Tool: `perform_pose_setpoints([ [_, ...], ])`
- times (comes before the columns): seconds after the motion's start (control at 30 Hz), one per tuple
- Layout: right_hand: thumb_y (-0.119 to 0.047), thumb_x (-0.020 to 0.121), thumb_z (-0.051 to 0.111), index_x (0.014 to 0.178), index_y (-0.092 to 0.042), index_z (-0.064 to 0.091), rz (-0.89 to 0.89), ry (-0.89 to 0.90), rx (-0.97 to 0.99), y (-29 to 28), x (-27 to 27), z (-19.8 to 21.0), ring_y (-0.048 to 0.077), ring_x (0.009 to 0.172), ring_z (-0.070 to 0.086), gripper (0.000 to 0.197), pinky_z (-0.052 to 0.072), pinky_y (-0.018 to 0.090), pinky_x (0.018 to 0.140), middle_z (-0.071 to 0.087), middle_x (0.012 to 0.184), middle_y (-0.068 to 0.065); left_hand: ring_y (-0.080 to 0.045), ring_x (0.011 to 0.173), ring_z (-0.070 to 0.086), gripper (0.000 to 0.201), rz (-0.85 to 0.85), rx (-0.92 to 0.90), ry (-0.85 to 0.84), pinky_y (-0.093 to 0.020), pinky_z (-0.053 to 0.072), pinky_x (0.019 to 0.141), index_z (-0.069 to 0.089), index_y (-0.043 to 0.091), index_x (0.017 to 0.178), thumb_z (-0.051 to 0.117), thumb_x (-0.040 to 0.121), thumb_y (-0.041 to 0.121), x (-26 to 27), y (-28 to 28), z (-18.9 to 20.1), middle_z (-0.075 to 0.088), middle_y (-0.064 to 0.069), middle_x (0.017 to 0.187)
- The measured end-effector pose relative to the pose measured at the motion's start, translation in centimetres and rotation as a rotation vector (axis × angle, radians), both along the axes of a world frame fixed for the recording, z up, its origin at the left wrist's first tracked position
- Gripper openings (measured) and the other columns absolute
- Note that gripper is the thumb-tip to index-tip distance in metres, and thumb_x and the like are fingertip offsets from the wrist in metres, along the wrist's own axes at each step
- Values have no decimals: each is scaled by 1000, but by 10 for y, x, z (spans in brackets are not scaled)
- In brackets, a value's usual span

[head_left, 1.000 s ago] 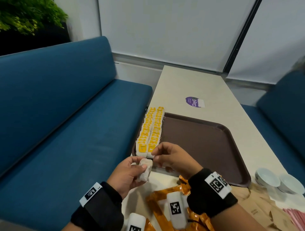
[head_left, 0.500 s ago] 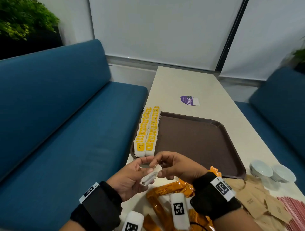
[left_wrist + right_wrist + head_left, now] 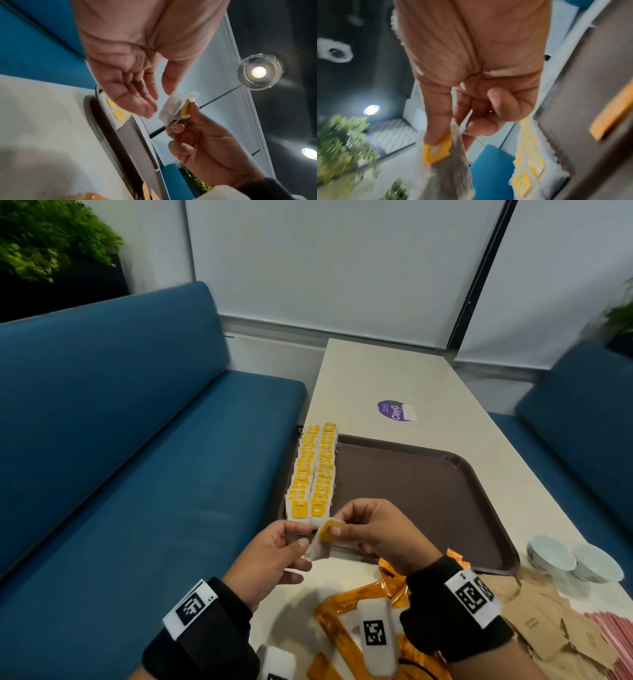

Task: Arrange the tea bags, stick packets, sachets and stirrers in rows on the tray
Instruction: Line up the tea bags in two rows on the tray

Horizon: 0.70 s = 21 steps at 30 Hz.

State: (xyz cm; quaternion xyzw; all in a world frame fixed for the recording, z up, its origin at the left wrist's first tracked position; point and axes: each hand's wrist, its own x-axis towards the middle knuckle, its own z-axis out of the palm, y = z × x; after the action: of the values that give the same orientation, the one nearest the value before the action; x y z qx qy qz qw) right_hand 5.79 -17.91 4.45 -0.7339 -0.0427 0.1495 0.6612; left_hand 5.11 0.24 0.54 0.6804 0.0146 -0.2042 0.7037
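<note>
A white tea bag with a yellow tag (image 3: 320,546) hangs in the air just before the near edge of the brown tray (image 3: 411,491). My right hand (image 3: 342,529) pinches its tag between thumb and forefinger; the same pinch shows in the right wrist view (image 3: 436,146). My left hand (image 3: 291,542) is beside it with fingers relaxed. In the left wrist view only the left thumb tip meets the tea bag (image 3: 173,108). Two rows of yellow-tagged tea bags (image 3: 313,470) run along the tray's left edge.
Orange stick packets (image 3: 349,604) lie on the table (image 3: 394,371) under my right wrist. Brown sachets (image 3: 548,621), red stirrers (image 3: 613,635) and two white bowls (image 3: 551,553) sit at the right. A blue sofa (image 3: 137,474) borders the table's left side.
The tea bag passed from my left hand's grip into my right hand's pinch and turned its yellow tag upward. My left fingers have loosened. The head view tilted slightly.
</note>
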Motion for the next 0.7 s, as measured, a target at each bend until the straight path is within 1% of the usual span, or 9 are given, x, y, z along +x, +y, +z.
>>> perform_pose_setpoints([
  [0.1, -4, 82, 67, 78, -7, 64, -98, -73, -160, 6, 3, 3, 7, 65, 62, 6, 49, 11, 59, 67, 75, 4, -10, 75, 57, 15, 46, 86, -59, -22, 48, 63, 59, 21, 98, 51, 94, 9, 4, 6, -9, 60, 0, 92],
  [0.17, -10, 87, 64, 81, -12, 60, -185, -139, -325, 9, 9, -1, 6, 63, 57, 8, 45, 10, 54, 64, 79, 4, -8, 79, 54, 18, 52, 186, -116, -19, 44, 65, 59, 26, 97, 51, 94, 10, 7, 7, -15, 59, 4, 94],
  [0.23, -15, 92, 59, 86, -16, 56, -246, -181, -463, 13, 18, -9, 10, 68, 58, 7, 46, 14, 53, 64, 86, 3, -7, 81, 51, 18, 40, 291, -183, -18, 42, 68, 58, 28, 101, 52, 94, 13, 12, 9, -20, 54, 4, 97],
  [0.27, -17, 93, 57, 87, -18, 55, -261, -187, -521, 15, 24, -15, 14, 73, 60, 7, 51, 20, 58, 65, 89, 3, -8, 90, 51, 19, 27, 352, -214, -19, 43, 76, 57, 27, 107, 54, 93, 14, 16, 9, -24, 52, 2, 107],
  [0.33, -21, 94, 54, 88, -23, 53, -263, -173, -621, 20, 36, -28, 20, 81, 63, 6, 56, 38, 74, 64, 93, 2, -14, 121, 43, 31, -21, 499, -266, -27, 36, 101, 53, 24, 124, 55, 93, 17, 23, 11, -32, 42, -1, 135],
  [0.4, -24, 95, 51, 93, -23, 52, -233, -140, -721, 25, 46, -40, 21, 86, 63, 3, 55, 42, 79, 64, 99, 2, -17, 138, 26, 43, -92, 609, -281, -31, 23, 114, 44, 22, 136, 54, 94, 22, 28, 12, -38, 26, 2, 151],
  [0.5, -24, 96, 50, 98, -20, 52, -169, -106, -840, 34, 55, -48, 24, 87, 63, 5, 55, 39, 78, 64, 101, 7, -17, 142, 17, 52, -190, 663, -253, -33, 20, 116, 35, 20, 143, 51, 95, 26, 30, 11, -44, 15, 5, 156],
  [0.57, -24, 95, 51, 100, -18, 54, -148, -65, -844, 38, 57, -52, 26, 87, 63, 8, 55, 39, 78, 64, 98, 9, -17, 143, 17, 54, -212, 657, -235, -34, 21, 116, 33, 18, 145, 52, 94, 27, 29, 10, -47, 12, 5, 157],
  [0.7, -18, 92, 57, 106, -16, 56, -147, -28, -859, 41, 64, -57, 27, 89, 62, 15, 55, 39, 79, 63, 103, 11, -17, 143, 16, 58, -243, 661, -222, -37, 23, 116, 30, 19, 146, 52, 94, 29, 29, 11, -47, 8, 8, 157],
])
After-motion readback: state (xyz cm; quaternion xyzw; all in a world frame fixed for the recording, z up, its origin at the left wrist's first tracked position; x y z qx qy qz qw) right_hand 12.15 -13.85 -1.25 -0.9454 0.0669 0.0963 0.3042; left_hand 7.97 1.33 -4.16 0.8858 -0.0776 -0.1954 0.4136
